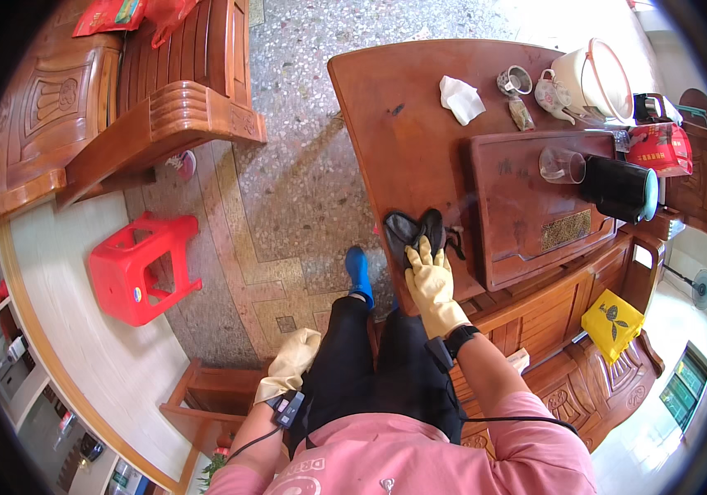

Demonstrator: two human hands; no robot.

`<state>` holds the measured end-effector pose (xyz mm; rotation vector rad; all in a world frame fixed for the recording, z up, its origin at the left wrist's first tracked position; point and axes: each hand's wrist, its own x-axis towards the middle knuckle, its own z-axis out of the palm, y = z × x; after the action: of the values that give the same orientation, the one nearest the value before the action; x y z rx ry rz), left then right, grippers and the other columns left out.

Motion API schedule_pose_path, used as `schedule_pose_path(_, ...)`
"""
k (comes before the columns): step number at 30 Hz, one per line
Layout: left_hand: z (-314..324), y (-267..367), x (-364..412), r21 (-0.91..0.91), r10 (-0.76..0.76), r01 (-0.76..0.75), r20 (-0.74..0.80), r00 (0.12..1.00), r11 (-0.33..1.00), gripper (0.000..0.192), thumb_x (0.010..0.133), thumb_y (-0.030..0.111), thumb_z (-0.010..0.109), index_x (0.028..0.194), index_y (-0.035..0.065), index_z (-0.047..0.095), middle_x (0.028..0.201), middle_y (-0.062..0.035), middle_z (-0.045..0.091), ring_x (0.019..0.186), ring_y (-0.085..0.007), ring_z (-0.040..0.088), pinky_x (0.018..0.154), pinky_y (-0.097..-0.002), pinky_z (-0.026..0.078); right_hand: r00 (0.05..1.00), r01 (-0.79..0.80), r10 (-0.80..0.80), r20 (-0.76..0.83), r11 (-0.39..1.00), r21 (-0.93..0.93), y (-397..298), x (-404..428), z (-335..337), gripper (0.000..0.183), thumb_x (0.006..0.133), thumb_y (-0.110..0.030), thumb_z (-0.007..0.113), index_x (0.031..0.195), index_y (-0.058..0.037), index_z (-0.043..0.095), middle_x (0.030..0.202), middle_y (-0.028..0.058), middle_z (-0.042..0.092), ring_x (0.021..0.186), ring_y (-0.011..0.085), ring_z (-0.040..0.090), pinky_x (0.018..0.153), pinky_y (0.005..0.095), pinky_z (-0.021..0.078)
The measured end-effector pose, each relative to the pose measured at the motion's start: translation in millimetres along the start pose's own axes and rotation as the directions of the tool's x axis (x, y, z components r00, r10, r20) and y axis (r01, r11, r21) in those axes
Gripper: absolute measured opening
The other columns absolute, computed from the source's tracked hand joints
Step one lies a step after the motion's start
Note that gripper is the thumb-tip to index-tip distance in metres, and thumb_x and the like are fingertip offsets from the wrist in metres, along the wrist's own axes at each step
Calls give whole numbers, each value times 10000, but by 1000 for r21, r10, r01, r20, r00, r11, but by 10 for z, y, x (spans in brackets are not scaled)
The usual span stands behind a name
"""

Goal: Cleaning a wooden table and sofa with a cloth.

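My right hand (433, 288), in a cream rubber glove, rests palm down on a black, soft-looking article (401, 229) at the near left edge of the wooden table (403, 154). Its fingers lie extended over the article, which spreads in two lobes ahead of them. Whether the hand grips it is hidden. A thin black strap (456, 242) lies just right of the fingers. My left hand (294, 359), gloved the same way, hangs beside my left thigh, away from the table. Its fingers are mostly hidden, and nothing shows in it.
On the table are a wooden tea tray (517, 204), a clear pitcher (560, 166), a black bin-like container (613, 185), a crumpled tissue (461, 100), a teapot (552, 93) and a white bucket (582, 77). A red plastic stool (137, 266) and wooden bench (143, 124) stand left.
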<state>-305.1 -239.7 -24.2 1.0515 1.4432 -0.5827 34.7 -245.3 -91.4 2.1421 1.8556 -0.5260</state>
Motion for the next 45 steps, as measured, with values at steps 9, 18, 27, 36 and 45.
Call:
schedule_pose_path(9,-104,23,-18,7,68,-68,-90,994,998,352,981,334,569,1152,49,684,1093,-165,730,1051,-276,688,939,-358,505,984,-56,74,-160,992,111,-56,1544,-672,536,937,-269,600,1463,-258,498,1583,114,394,1316,544,463,1048,567,466)
schedule_pose_path(18,-706,462,-22,24,45,-43,-118,992,999,336,975,301,545,1101,25,692,1028,-169,739,983,-267,699,884,-369,521,986,98,-43,-161,933,345,232,2033,-1135,376,925,-269,588,1288,-194,649,1465,165,531,1266,507,528,937,518,535)
schedule_pose_path(27,-1512,1027,368,167,105,-86,-108,989,982,340,980,339,572,1128,64,706,1044,-131,734,1025,-223,682,930,-342,503,766,-283,378,-520,924,256,791,2679,-1570,493,935,-399,622,1331,-130,506,984,198,720,940,383,705,798,507,546)
schedule_pose_path(36,-2505,1762,691,420,521,-328,-526,672,846,274,974,218,624,1199,69,670,1126,-177,691,1043,-301,671,924,-393,523,573,-661,782,-245,618,425,1091,2339,-1762,280,992,-344,576,1091,-87,632,920,168,712,851,390,698,721,471,573)
schedule_pose_path(45,-3564,2273,1108,542,512,-52,-753,413,839,554,913,158,658,1425,17,498,1437,-313,489,1347,-426,480,1136,-474,389,438,-896,893,104,422,140,1225,1316,-2062,638,966,-498,581,1477,-160,404,941,128,723,854,323,726,721,433,587)
